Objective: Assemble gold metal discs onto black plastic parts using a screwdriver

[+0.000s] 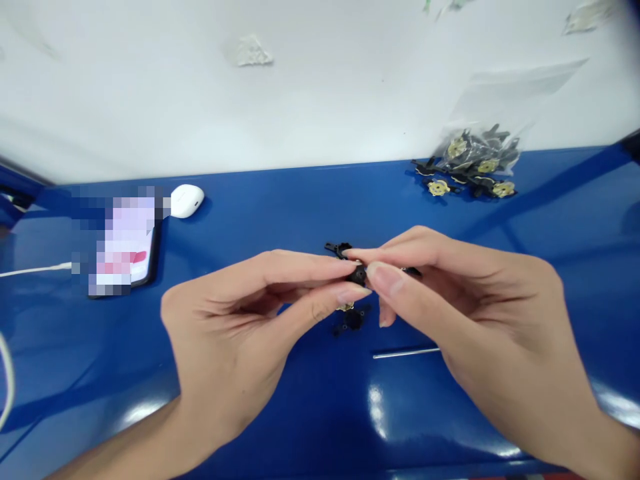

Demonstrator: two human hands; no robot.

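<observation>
Between my two hands is a small black part, mostly covered by fingertips. My left hand pinches it from the left with thumb and forefinger. From the right, my right hand closes thumb and fingertips on the same part. Just behind the fingers a black ring-shaped piece with an arm lies on the blue table. Another black piece sits below the fingertips, with a bit of gold-coloured metal beside it. A thin metal rod runs partly under my right hand.
At the back right, a clear plastic bag holds black and gold parts, with several loose parts in front of it. A phone with a white cable and a white earbud case are at left. A white wall borders the table.
</observation>
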